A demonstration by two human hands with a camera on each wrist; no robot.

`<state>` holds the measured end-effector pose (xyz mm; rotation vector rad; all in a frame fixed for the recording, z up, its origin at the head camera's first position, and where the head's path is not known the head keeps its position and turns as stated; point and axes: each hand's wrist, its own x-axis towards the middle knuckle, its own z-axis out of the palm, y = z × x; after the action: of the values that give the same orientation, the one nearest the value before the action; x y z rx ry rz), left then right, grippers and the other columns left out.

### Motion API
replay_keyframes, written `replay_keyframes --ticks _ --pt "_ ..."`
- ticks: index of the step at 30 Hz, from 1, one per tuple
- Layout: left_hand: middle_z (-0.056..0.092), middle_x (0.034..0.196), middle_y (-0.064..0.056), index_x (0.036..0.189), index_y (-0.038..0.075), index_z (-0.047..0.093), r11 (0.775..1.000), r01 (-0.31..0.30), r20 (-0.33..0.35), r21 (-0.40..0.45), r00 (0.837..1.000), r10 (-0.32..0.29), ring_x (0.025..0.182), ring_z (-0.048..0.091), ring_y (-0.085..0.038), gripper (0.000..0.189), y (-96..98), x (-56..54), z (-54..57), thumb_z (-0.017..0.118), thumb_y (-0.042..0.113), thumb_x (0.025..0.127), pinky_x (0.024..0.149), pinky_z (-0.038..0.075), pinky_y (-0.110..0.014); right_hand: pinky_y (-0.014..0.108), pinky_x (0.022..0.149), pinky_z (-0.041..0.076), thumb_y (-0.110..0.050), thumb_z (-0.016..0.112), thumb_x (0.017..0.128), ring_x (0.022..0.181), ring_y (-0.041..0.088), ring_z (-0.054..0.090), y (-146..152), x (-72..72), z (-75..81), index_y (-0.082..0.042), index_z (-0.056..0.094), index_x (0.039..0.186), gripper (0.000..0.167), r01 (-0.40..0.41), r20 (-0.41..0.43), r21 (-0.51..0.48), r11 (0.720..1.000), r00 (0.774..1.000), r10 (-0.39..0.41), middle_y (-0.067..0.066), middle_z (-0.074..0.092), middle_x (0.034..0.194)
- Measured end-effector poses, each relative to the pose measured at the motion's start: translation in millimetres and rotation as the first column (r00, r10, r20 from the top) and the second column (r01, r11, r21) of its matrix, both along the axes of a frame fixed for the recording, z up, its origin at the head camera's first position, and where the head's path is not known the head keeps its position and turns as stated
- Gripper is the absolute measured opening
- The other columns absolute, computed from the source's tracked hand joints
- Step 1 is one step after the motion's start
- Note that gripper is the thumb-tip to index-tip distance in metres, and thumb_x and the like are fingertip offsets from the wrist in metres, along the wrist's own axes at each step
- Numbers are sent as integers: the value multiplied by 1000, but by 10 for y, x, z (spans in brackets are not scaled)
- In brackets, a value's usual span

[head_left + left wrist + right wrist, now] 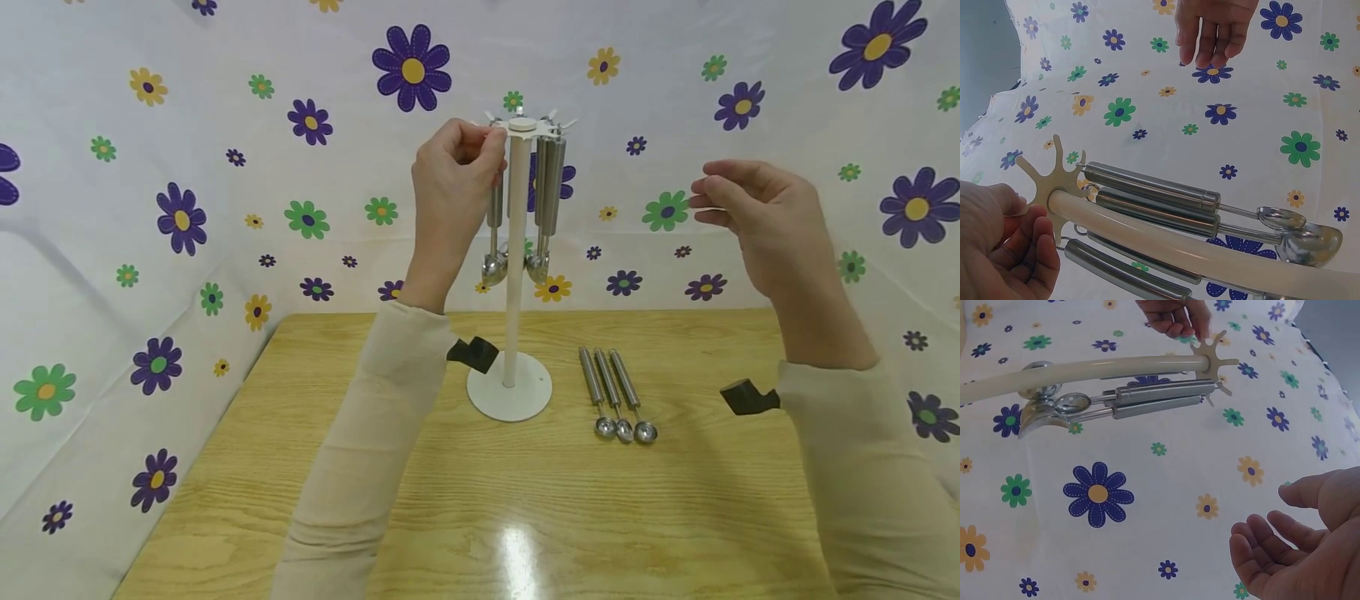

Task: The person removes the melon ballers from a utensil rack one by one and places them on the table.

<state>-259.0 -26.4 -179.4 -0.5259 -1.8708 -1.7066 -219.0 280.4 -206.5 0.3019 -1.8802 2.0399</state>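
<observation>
A white stand (pixel 516 325) rises from a round base, with a ring of hooks at its top. My left hand (pixel 459 187) pinches one prong of the hook top (pixel 1038 181) between thumb and fingertips. Metal-handled scoops and spoons hang from other hooks, among them a pair of steel handles (pixel 551 187) on the right side and a scoop (pixel 493 268) on the left side. In the right wrist view, two handled tools (pixel 1157 394) hang side by side along the pole. My right hand (pixel 780 225) is raised in the air away from the stand, fingers loosely bent, holding nothing.
Three small metal scoops (pixel 617 387) lie side by side on the wooden table (pixel 420 517), right of the stand's base. A white cloth (pixel 330 258) with purple, green and yellow flowers hangs behind and at both sides. Black wrist cameras (pixel 474 354) stick out from both sleeves.
</observation>
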Motion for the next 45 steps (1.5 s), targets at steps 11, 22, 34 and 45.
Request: replay_keyframes --ticks 11,22,34,45 --pt "69 86 -9 104 -1 69 1000 -1 1 2 1000 1 74 61 -16 15 -12 1 -2 65 14 103 73 55 -23 17 86 56 -12 75 95 95 17 70 -348 -99 1 -2 69 121 29 -41 -44 38 998 998 43 9 69 108" --pt "69 85 -9 103 -1 69 1000 6 6 5 1000 -6 74 61 -16 15 -9 6 14 65 14 103 72 55 -23 20 89 56 -12 72 98 99 21 68 -689 -213 -21 1 68 124 29 -52 -60 121 991 996 60 9 68 110" --pt "69 87 -10 105 -1 69 1000 11 11 11 1000 -11 75 61 -16 15 -8 9 5 66 14 103 75 56 -23 28 98 54 -19 69 101 107 26 66 -1009 -341 -22 2 64 132 38 -31 -52 270 962 998 47 14 67 122" --pt "69 88 -10 105 0 69 1000 9 17 10 1000 -9 76 61 -16 16 3 4 7 66 15 103 75 55 -23 36 103 52 -13 66 103 106 26 68 -1208 -405 -34 3 62 135 36 -99 -65 247 964 991 119 17 67 126"
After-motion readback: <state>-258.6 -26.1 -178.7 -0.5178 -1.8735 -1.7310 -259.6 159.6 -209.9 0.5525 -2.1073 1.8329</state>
